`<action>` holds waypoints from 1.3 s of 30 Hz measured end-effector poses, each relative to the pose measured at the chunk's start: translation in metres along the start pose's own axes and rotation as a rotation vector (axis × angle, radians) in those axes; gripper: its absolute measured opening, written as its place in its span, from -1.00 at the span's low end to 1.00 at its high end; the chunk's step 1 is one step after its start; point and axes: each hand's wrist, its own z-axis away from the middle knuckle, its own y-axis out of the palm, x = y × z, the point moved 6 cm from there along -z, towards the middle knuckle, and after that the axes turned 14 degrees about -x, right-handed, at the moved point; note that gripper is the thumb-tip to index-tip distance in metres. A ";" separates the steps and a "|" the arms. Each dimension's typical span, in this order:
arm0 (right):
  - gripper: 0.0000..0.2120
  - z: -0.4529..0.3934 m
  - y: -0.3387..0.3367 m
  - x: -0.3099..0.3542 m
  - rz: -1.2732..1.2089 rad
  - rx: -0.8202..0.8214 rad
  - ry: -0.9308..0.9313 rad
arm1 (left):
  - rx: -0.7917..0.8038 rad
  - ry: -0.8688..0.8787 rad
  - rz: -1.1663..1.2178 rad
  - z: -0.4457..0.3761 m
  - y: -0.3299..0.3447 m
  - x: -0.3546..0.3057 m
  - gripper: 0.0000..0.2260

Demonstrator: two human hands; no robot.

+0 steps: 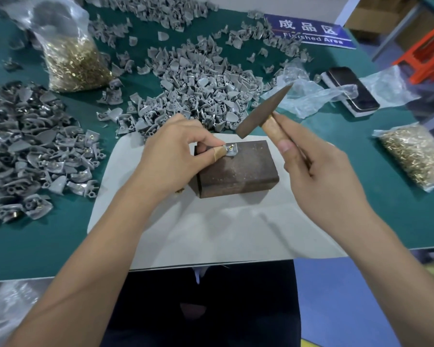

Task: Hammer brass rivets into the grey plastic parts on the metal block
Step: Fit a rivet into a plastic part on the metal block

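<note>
Head view of a riveting station on a green tabletop (60, 246). A dark metal block (238, 169) stands on a pale grey mat (211, 234) at the near edge. On the block's far left corner lies one grey plastic part (229, 152), with a brass rivet (231, 146) standing upright in it.

Left hand (176, 151): fingers curled, the taped thumb tip (219, 153) and the forefinger pinching the part's left edge and holding it against the block.

Right hand (316, 169): fingers wrapped round the wooden handle of a small hammer (263, 113), thumb lying along the handle. The hammer head is tilted and held above and to the right of the rivet, clear of it.

Behind the block, a broad heap of loose grey parts (198, 81) spreads across the tabletop. A second heap (28, 151) lies to the left; several of its pieces show a brass rivet head. Two clear bags of brass rivets: one upright at far left (73, 63), one lying at right (416, 156). Crumpled clear plastic (308, 96) lies beside a phone (351, 88) at far right. A blue sign (311, 31) reading "Finished Area" lies at the far edge, partly covered by grey parts.
</note>
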 end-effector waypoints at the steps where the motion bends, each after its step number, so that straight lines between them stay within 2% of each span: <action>1: -0.64 0.001 -0.001 0.000 -0.012 -0.012 0.001 | 0.003 0.001 -0.004 0.000 0.000 0.000 -0.97; 6: -0.63 0.004 -0.005 0.001 -0.007 -0.081 -0.020 | 0.008 0.003 -0.006 -0.001 0.000 -0.001 -0.97; 10: -0.65 0.005 0.007 0.000 0.087 0.086 -0.030 | 0.011 -0.006 -0.008 -0.001 -0.001 0.000 -0.92; 15: -0.63 0.003 -0.008 0.005 -0.012 -0.117 -0.025 | 0.018 -0.001 -0.017 -0.002 -0.001 -0.002 -0.94; 19: -0.64 0.006 0.009 0.004 0.127 0.107 -0.036 | 0.011 -0.001 -0.014 -0.002 -0.002 -0.001 -0.93; 24: -0.64 0.002 -0.006 0.008 0.016 -0.069 -0.035 | 0.014 -0.009 -0.027 -0.002 -0.001 0.000 -0.90; 28: -0.64 0.003 0.007 0.004 0.102 0.103 -0.043 | 0.009 -0.012 -0.016 -0.002 -0.001 0.000 -0.87; 32: -0.64 0.000 -0.007 0.006 -0.004 -0.074 -0.032 | 0.009 -0.008 -0.026 -0.002 -0.001 0.000 -0.86; 36: -0.64 0.003 0.006 0.006 0.095 0.090 -0.055 | 0.007 -0.002 -0.022 -0.002 -0.001 0.000 -0.87; 39: -0.65 -0.001 -0.003 0.003 0.027 -0.037 -0.011 | 0.004 0.005 -0.022 -0.003 -0.001 0.000 -0.89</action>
